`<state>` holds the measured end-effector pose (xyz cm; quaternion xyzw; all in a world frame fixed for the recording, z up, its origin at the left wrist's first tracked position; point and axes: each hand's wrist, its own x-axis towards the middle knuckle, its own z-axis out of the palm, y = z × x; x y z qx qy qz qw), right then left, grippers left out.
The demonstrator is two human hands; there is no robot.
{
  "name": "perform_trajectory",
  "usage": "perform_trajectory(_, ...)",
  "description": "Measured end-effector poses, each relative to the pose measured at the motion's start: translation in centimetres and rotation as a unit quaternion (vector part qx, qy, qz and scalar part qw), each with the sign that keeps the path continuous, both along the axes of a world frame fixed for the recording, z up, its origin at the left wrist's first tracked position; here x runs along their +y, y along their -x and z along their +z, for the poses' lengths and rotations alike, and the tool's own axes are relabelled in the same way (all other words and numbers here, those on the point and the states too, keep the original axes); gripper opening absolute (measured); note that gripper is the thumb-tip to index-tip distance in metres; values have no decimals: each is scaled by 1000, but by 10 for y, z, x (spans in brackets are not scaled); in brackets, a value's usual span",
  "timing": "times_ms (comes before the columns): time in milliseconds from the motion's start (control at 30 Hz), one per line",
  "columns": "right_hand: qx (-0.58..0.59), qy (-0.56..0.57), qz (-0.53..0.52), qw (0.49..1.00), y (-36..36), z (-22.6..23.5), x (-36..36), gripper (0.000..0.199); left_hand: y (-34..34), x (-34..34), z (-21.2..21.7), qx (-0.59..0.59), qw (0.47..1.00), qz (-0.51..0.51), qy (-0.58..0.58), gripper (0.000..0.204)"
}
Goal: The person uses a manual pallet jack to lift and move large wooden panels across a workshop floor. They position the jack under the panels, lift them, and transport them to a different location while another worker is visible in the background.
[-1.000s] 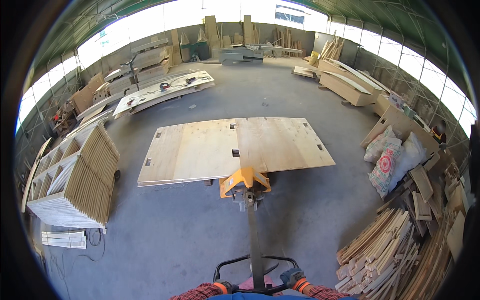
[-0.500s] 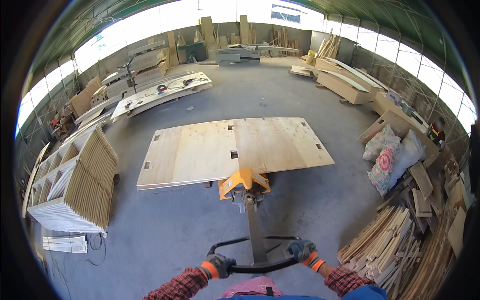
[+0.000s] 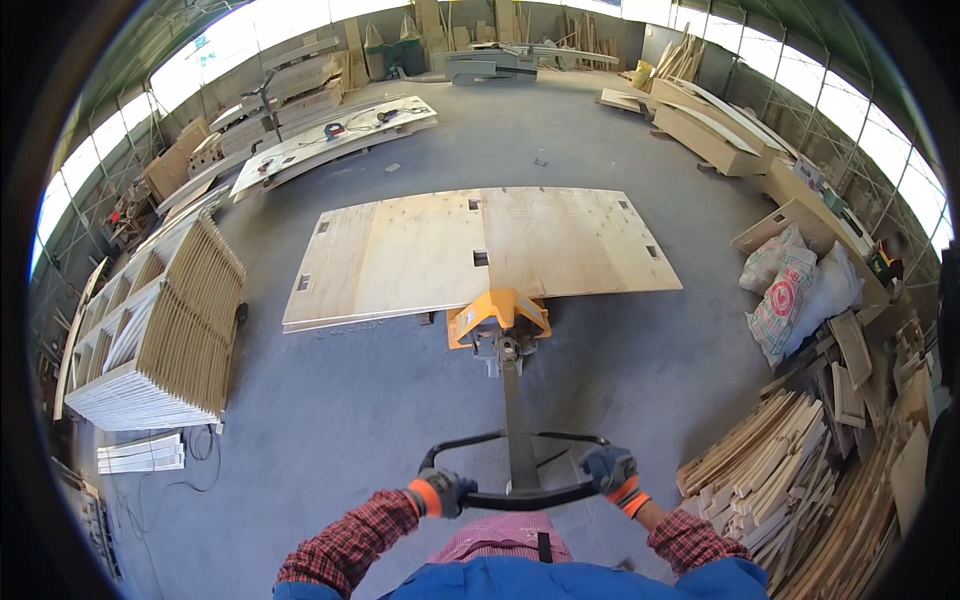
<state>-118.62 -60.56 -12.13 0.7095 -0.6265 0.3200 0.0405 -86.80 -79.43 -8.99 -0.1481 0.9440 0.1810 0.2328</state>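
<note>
Both my hands, in grey gloves with orange cuffs, are closed on the black loop handle [image 3: 530,500] of a yellow pallet jack [image 3: 492,306]. My left hand [image 3: 444,494] grips the loop's left corner, and my right hand [image 3: 611,474] wraps its right side. A dark steel shaft [image 3: 519,425] runs from the handle away from me to the jack's body. Beyond it, large plywood panels [image 3: 420,250] with small rectangular cut-outs lie flat over the jack; its forks are hidden beneath them.
On the left stands a stack of wooden frames [image 3: 190,350], with white strips [image 3: 141,454] and a cable nearby. A panel table [image 3: 340,140] holds tools. To the right lie filled sacks [image 3: 785,308], piled wood strips [image 3: 765,450] and long boards [image 3: 705,140]; a person [image 3: 886,262] is beside them.
The view has tilted down, so the panels and jack appear higher and more of my clothing shows. Both hands have kept their grip on the handle.
</note>
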Motion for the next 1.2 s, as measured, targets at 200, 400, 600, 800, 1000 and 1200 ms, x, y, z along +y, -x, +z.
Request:
perform_trajectory(200,-13,22,-27,999,25,68,-57,7,19,-56,43,178,983,37,1,17)
perform_trajectory(400,28,-90,-4,996,-24,-55,54,10,-17,45,-62,-62,996,1,-59,33)
perform_trajectory(600,99,-301,26,948,-57,-155,103,20,-40,95,-173,-256,960,5,-113,49)
perform_trajectory(800,32,-80,8,996,-11,-27,25,10,-12,24,-33,-55,998,6,-12,41)
perform_trajectory(1000,-37,-31,-20,999,27,36,-43,14,18,-49,34,180,982,42,39,19)
perform_trajectory(1200,18,-118,3,993,-22,-51,49,11,-13,47,-39,-51,998,12,-22,33)
